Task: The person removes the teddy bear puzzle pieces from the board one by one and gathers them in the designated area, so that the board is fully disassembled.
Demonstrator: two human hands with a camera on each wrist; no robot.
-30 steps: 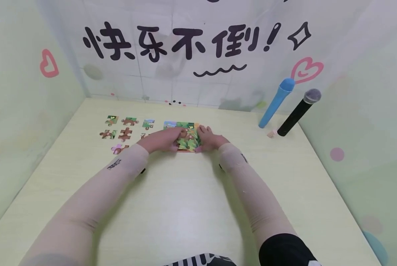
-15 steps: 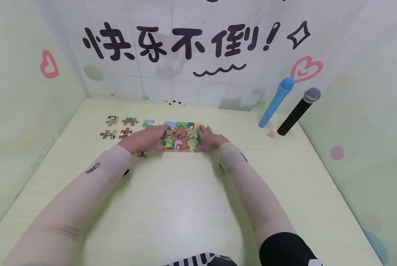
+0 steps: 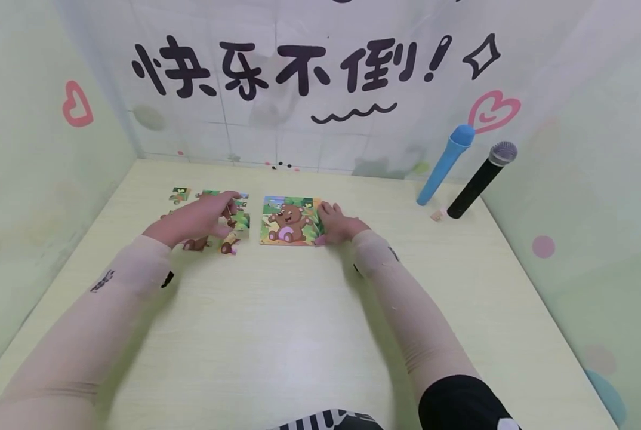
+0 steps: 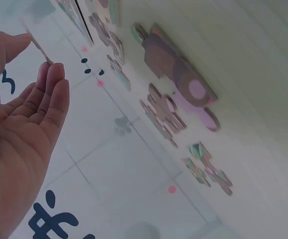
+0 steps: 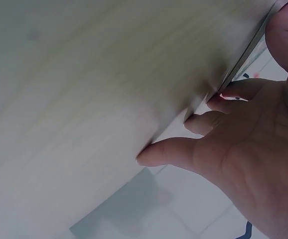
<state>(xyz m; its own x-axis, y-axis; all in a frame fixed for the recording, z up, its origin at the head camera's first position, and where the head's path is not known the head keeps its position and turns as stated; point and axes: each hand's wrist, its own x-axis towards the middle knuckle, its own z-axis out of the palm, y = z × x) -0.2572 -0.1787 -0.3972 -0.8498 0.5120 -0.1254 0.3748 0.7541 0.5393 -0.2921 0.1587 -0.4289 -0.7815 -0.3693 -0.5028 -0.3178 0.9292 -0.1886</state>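
Note:
My left hand (image 3: 194,216) is above the loose jigsaw pieces left of the bear picture puzzle (image 3: 287,221). In the left wrist view, its thumb and fingertips pinch a thin jigsaw piece (image 4: 40,49), seen edge-on. Below and around that hand lie a corner piece (image 3: 179,194), a brown and pink piece (image 3: 230,243) and others it partly covers. The square bear puzzle lies flat on the table. My right hand (image 3: 341,223) rests at the puzzle's right edge, thumb toward the near corner, spread fingers touching down along the side in the right wrist view.
A blue microphone (image 3: 446,166) and a black microphone (image 3: 481,180) stand at the back right, a small pinkish object (image 3: 438,215) by their bases. Behind the table (image 3: 299,310) hangs a printed cloth (image 3: 277,137); green panels flank both sides.
My left hand has moved left from the puzzle to over the loose pieces, uncovering the bear picture, and now pinches a piece. My right hand has stayed at the puzzle's right edge.

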